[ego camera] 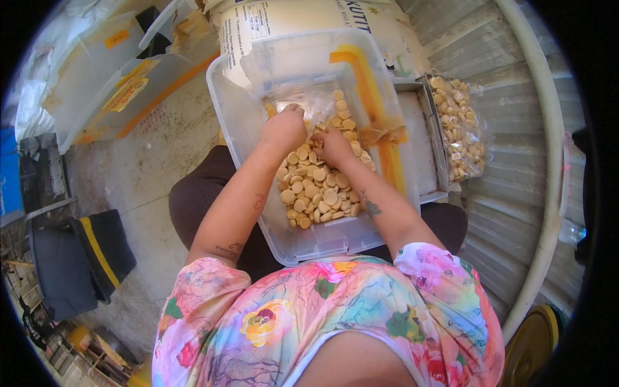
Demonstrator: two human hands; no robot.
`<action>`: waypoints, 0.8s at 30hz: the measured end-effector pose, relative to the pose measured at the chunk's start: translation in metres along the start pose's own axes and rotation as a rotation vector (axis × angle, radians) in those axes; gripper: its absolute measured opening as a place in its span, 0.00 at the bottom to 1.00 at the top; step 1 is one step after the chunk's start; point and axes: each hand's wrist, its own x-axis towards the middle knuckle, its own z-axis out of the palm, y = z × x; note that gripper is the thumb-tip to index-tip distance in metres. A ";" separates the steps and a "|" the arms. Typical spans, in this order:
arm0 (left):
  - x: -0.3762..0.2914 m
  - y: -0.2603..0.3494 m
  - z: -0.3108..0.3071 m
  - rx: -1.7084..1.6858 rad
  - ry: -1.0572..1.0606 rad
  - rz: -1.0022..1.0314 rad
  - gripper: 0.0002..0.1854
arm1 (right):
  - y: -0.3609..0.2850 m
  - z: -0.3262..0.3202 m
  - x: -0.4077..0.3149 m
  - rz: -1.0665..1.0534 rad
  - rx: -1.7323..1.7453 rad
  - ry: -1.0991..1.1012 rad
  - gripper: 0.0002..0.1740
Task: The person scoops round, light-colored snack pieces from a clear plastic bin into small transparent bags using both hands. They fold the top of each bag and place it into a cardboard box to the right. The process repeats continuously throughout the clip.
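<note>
A translucent plastic storage bin [232, 130] stands tilted between my knees. Small round pale biscuits [316, 193] cover much of its floor. Towards the bin's far end lies a clear plastic bag [316, 104]. My left hand [286, 128] has its fingers closed on the edge of this bag, its palm side hidden. Just to the right and nearer to me, my right hand [333, 147] is down among the biscuits, with its fingers curled round a biscuit or two. How many it holds is partly hidden.
A filled bag of biscuits [457, 128] lies right, beside a metal tray [423, 140]. Behind the bin is a large printed wheat flour sack [300, 22]. Another translucent bin [96, 92] stands left; a black crate with a yellow stripe [99, 251] sits lower left. Corrugated metal sheeting [503, 193] bounds the right.
</note>
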 end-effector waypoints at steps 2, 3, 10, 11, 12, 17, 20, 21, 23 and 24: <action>0.000 0.000 -0.002 -0.033 0.005 -0.004 0.23 | -0.004 0.003 0.000 -0.006 -0.042 0.018 0.19; 0.000 0.000 -0.003 -0.043 -0.021 -0.009 0.24 | -0.006 0.003 0.001 0.022 -0.047 -0.005 0.18; 0.003 -0.006 0.001 -0.145 0.019 0.042 0.23 | 0.018 -0.037 0.012 0.290 0.210 0.068 0.15; 0.003 -0.007 0.002 -0.206 0.025 0.061 0.24 | 0.019 -0.035 0.010 0.226 0.127 0.101 0.15; 0.005 -0.009 0.002 -0.267 0.035 0.086 0.24 | 0.020 -0.032 0.008 0.155 0.038 0.150 0.15; 0.008 -0.010 -0.004 -0.516 -0.050 0.043 0.29 | 0.018 -0.008 0.005 0.123 -0.328 0.035 0.11; 0.008 -0.007 -0.010 -0.721 -0.210 -0.116 0.29 | 0.020 0.001 0.006 0.164 -0.389 0.026 0.10; 0.008 -0.006 -0.011 -0.736 -0.192 -0.110 0.29 | 0.021 0.003 0.007 0.163 -0.396 0.041 0.10; 0.008 -0.005 -0.012 -0.745 -0.173 -0.108 0.29 | 0.022 0.004 0.006 0.144 -0.402 0.049 0.10; 0.008 -0.005 -0.012 -0.738 -0.170 -0.109 0.29 | 0.022 0.004 0.005 0.126 -0.401 0.044 0.10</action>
